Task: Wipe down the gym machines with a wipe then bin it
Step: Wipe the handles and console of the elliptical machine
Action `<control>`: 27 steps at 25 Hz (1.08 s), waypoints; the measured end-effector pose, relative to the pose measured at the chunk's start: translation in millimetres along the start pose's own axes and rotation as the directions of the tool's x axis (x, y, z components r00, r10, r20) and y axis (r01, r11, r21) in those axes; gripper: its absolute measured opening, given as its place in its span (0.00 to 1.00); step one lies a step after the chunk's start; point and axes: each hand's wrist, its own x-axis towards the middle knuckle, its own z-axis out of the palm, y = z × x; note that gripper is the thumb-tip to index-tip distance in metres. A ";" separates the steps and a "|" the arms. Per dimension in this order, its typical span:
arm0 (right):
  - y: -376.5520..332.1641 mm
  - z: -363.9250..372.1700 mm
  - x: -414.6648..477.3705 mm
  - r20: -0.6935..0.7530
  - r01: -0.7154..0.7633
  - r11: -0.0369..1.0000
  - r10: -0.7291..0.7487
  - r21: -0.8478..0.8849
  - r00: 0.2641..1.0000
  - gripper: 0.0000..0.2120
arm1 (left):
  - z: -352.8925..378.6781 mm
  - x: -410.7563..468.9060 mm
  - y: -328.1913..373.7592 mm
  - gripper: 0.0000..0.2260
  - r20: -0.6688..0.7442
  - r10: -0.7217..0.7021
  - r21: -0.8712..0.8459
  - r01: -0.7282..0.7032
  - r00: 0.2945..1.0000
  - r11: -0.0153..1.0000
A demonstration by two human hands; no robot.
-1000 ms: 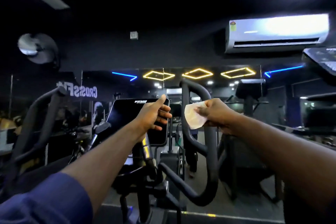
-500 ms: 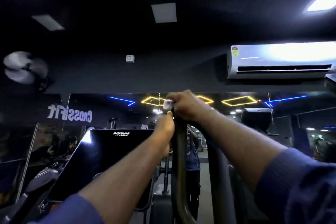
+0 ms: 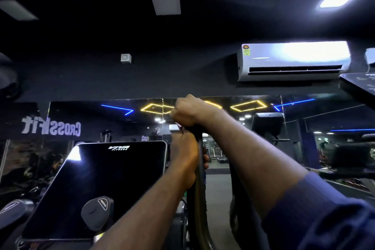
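centre frame: the right hand (image 3: 189,110) curls over the top of the black curved tubular handle (image 3: 199,180), thin white wipe (image 3: 179,125) barely showing under it. the left hand (image 3: 185,156) grips the handle just below. best squeeze round, drag downward.

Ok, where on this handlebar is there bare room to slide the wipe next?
Bare handlebar runs below the left hand, beside the console screen. The top is crowded: the right hand with the wipe sits directly above the left.
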 end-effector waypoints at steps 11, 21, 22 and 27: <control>41.2 0.5 -14.4 -0.182 0.119 0.974 -0.083 0.192 0.980 0.14 | 0.8 1.8 -3.8 0.21 0.014 0.066 0.015 -0.066 0.998 0.998; 31.8 15.3 -7.0 -0.135 0.476 0.789 -0.560 -0.387 0.818 0.13 | -1.3 -9.5 -5.0 0.14 0.025 0.112 0.010 -0.112 0.993 0.994; 25.7 10.6 -6.7 -0.086 0.443 0.837 -0.492 -0.323 0.866 0.14 | -1.3 -10.0 -4.9 0.14 0.021 0.113 0.007 -0.113 0.993 0.994; 24.6 2.8 19.9 0.045 0.079 0.997 -0.080 0.015 0.996 0.16 | -1.0 -7.9 -6.3 0.16 0.014 0.108 0.004 -0.108 0.994 0.994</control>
